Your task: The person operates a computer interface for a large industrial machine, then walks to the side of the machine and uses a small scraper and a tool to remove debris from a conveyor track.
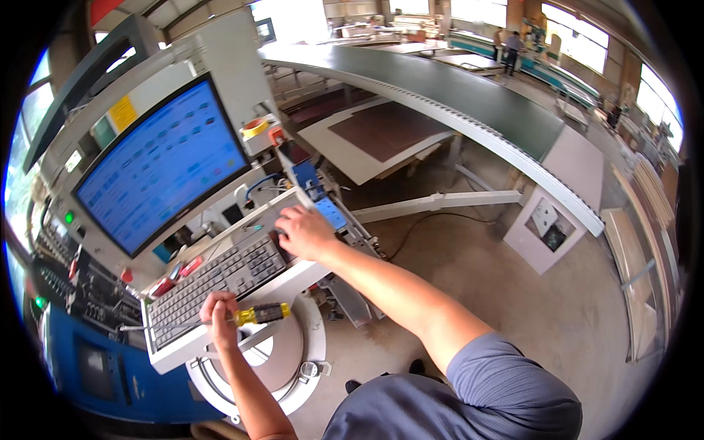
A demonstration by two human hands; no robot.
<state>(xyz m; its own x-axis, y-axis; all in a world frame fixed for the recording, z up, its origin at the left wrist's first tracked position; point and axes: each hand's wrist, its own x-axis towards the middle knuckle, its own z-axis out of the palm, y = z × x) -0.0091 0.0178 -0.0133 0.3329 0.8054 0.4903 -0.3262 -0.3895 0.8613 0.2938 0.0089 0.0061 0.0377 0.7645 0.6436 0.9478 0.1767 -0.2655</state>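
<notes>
My left hand (220, 317) is closed round a screwdriver with a yellow and black handle (262, 314). Its long thin shaft points left across the front of the black keyboard (220, 284). To the right of the keys, my right hand (302, 232) curls over a dark computer mouse (281, 232), mostly hidden by the fingers. Keyboard and mouse lie on a pale tray (183, 353) fixed to a machine. Behind the tray, a monitor (163, 167) displays a blue desktop with many small icons.
A long dark-green conveyor belt (440, 88) stretches away to the right, with panels below it. Red-handled tools (191, 265) lie behind the keyboard. A round metal base (312, 345) stands under the tray. Wooden boards (631, 271) lean at the right. Two people (511, 53) stand far back.
</notes>
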